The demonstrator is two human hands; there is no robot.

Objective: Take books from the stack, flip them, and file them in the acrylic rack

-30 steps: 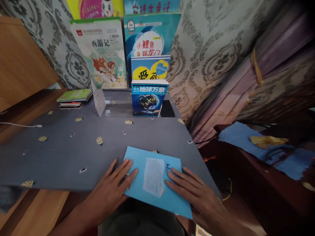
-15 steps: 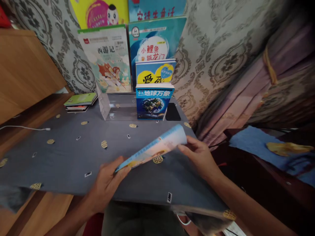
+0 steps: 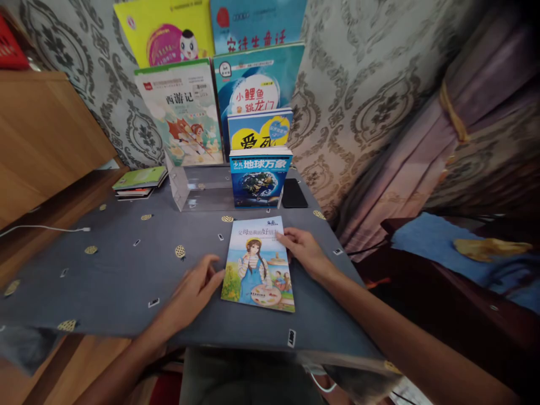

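A thin illustrated book (image 3: 257, 267) lies front cover up on the cloth-covered table, its cover showing a drawn figure in a yellow hat and blue overalls. My right hand (image 3: 306, 250) grips its upper right edge, thumb on the cover and the other fingers mostly hidden at the side. Beside the lower left edge, my left hand (image 3: 196, 287) is open, fingers loosely bent and thumb tip close to the book. Whether that thumb touches the edge I cannot tell. Behind the book, a clear acrylic stand (image 3: 206, 199) carries a blue book with a globe (image 3: 259, 183) on its cover.
Larger books, including a white one (image 3: 181, 121) and a teal one (image 3: 257, 79), rise in tiers on the stand. A black phone (image 3: 294, 194) lies right of it. Left are a small stack of books (image 3: 140, 179) and a white cable (image 3: 46, 228). A curtain (image 3: 405, 157) hangs right.
The book has gone from tilted and held in both hands to lying cover up on the table. My left hand has let go of it; my right hand has shifted left with its edge.
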